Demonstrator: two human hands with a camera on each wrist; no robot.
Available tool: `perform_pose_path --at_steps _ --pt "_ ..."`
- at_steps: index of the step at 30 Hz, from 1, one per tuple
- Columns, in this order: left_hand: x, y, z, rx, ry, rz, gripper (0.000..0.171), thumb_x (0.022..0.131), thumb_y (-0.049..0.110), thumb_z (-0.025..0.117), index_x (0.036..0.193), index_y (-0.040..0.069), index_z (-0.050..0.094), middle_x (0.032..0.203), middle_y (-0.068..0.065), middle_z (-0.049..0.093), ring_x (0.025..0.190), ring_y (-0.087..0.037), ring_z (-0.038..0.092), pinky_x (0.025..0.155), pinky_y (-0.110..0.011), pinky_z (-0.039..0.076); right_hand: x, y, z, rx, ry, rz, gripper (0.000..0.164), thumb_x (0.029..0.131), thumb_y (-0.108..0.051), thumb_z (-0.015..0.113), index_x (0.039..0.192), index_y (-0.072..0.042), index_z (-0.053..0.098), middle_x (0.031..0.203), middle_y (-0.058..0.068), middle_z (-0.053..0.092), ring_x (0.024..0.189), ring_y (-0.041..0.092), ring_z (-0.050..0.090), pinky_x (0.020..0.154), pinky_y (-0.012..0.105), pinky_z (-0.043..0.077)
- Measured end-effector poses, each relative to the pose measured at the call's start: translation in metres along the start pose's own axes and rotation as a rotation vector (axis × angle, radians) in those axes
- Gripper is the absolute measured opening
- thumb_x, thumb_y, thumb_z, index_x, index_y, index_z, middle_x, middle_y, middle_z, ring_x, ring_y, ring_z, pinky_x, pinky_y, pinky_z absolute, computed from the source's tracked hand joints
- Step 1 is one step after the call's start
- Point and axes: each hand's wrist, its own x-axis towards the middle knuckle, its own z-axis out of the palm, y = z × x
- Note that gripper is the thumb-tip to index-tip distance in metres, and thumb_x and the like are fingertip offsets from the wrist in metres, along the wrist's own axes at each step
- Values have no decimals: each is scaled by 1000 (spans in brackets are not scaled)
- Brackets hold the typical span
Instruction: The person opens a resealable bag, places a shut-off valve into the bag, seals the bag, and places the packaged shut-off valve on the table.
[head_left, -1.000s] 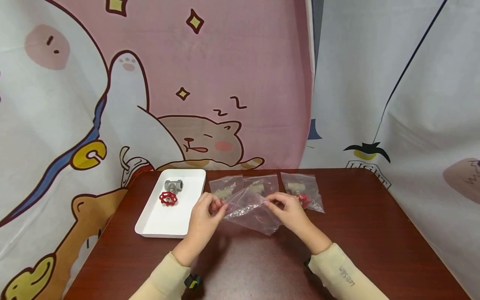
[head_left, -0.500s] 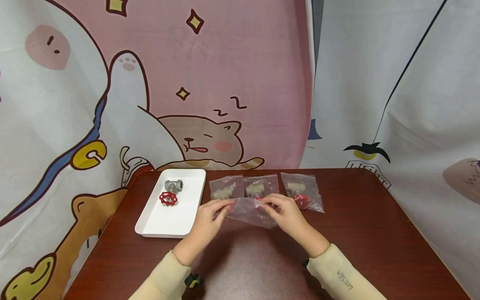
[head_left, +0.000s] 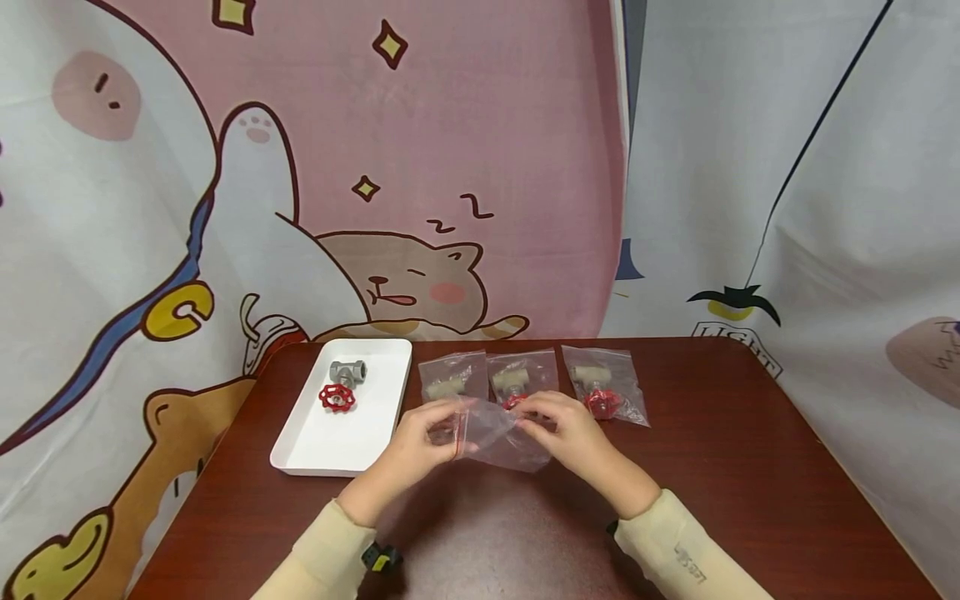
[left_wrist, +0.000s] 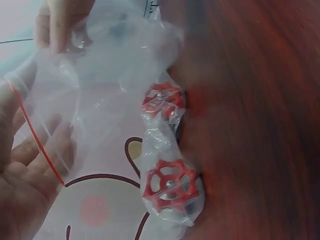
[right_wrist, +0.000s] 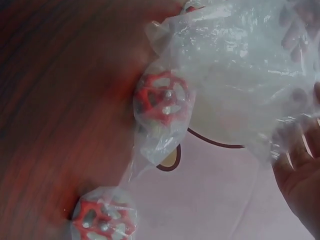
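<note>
Between both hands, over the table's middle, is a clear zip-lock bag [head_left: 504, 446] with a red line along its mouth. It looks flat, with nothing visible inside. My left hand [head_left: 412, 442] holds the mouth end, thumb and fingers spread apart at the red line; the left wrist view shows fingers through the plastic. My right hand [head_left: 581, 429] pinches the bag's other side with thumb and fingertips. Just behind lie bagged valves: one bag [head_left: 446, 387] partly covered by the left hand, a middle one [head_left: 512, 382], and one at right [head_left: 600, 398] with a red handwheel.
A white tray [head_left: 315, 450] stands left of the hands, holding an unbagged grey metal valve [head_left: 347, 372] with a red handwheel. The brown table [head_left: 720, 467] reaches back to a cartoon-printed cloth [head_left: 525, 167].
The bag's mouth has turned toward the left hand, whose thumb and fingers have spread apart along the red line. The right hand keeps its pinch with little movement. Tray and bagged valves stay put.
</note>
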Motion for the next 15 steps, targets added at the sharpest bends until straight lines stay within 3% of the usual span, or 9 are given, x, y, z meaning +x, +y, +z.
perform_pose_path --at_steps 5,9,15 --pt "1 5 -8 92 -58 28 66 70 26 84 129 18 58 129 -7 59 115 -21 57 93 -40 50 -3 -1 -5 -43 -116 65 41 73 -29 81 111 -21 69 108 -4 68 104 15 62 88 37 51" --pt "1 8 -12 142 -70 59 68 69 28 84 130 18 58 131 -9 57 122 -26 53 97 -43 47 -5 2 -6 -61 -158 44 40 75 -29 79 113 -19 68 113 -2 67 108 18 61 92 40 49" --pt "1 7 -10 82 -75 73 64 72 25 82 131 15 57 130 -9 58 116 -23 57 91 -41 51 -4 2 -4 -84 -147 -8 40 75 -27 80 112 -20 68 114 -3 66 109 17 59 91 38 50"
